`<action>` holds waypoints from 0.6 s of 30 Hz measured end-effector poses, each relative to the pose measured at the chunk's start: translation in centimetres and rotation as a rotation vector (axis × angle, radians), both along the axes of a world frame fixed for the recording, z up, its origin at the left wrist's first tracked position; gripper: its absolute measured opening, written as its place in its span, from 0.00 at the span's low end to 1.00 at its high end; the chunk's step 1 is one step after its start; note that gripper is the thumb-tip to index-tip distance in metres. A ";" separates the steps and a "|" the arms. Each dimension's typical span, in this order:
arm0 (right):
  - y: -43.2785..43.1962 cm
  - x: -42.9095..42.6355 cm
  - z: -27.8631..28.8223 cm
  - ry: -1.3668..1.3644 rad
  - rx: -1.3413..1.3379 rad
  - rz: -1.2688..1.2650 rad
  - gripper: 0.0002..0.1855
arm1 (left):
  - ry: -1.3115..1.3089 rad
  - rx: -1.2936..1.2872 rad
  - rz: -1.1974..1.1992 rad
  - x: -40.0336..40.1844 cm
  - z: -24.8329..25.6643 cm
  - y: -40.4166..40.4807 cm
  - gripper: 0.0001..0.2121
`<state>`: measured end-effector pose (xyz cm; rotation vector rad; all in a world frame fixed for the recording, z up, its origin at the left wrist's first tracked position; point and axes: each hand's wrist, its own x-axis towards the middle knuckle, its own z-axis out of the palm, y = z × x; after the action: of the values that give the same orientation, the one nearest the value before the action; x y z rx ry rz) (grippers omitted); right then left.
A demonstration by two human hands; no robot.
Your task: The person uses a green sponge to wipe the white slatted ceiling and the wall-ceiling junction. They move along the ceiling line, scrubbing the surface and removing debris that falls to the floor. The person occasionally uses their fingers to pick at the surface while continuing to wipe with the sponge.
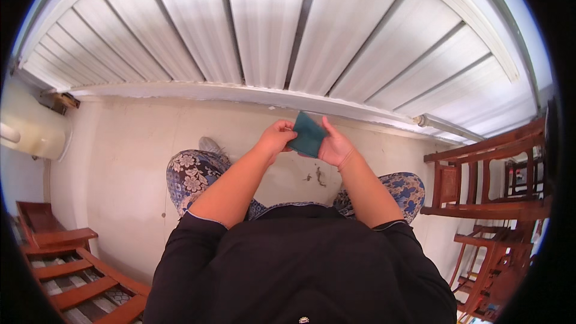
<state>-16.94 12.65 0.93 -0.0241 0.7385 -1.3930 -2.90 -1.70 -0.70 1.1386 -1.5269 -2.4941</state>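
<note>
A flat, dark green piece (308, 136), perhaps folded cloth or a scouring pad, is held up between my two hands above the floor. My left hand (275, 138) pinches its left edge between thumb and fingers. At its right side, my right hand (335, 145) supports it with the palm turned up and the thumb standing away; the fingers under it are mostly hidden. Both forearms reach forward between my knees, which are covered by flower-patterned trousers (195, 175).
A white slatted metal shutter or panel (265, 22) rises in front. Wooden furniture frames (486, 210) stand at the right, and a slatted wooden piece (85, 285) lies at lower left. A cream-coloured container (36, 126) is at far left. Dark debris (319, 176) lies on the pale floor (121, 166).
</note>
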 end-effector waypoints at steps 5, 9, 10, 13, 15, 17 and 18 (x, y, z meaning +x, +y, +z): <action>1.6 2.3 -1.9 0.041 0.122 -0.044 0.22 | 0.091 -0.084 -0.005 0.1 -2.0 0.5 0.09; 3.2 2.3 -5.8 0.187 0.222 -0.170 0.19 | 0.101 0.043 -0.013 0.1 -1.3 0.9 0.08; 3.4 2.0 -6.0 0.268 0.249 -0.178 0.19 | 0.056 0.073 -0.029 0.1 -1.3 1.0 0.07; 3.3 1.2 -5.2 0.365 0.266 -0.215 0.20 | -0.041 0.056 -0.087 -0.2 -0.9 1.6 0.08; 2.7 1.8 -3.9 0.292 0.241 -0.332 0.20 | -0.057 -0.093 -0.158 -0.3 -0.5 2.5 0.10; 1.9 2.8 -2.1 0.137 0.198 -0.521 0.21 | -0.013 -0.006 -0.099 -0.5 -0.6 2.8 0.13; 1.8 2.9 -1.6 0.097 0.223 -0.490 0.21 | 0.012 0.039 -0.064 -0.6 -0.8 2.8 0.15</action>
<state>-14.02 14.50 -0.69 0.2828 1.0224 -1.7725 -3.52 1.11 -1.50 1.0950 -1.5426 -2.5782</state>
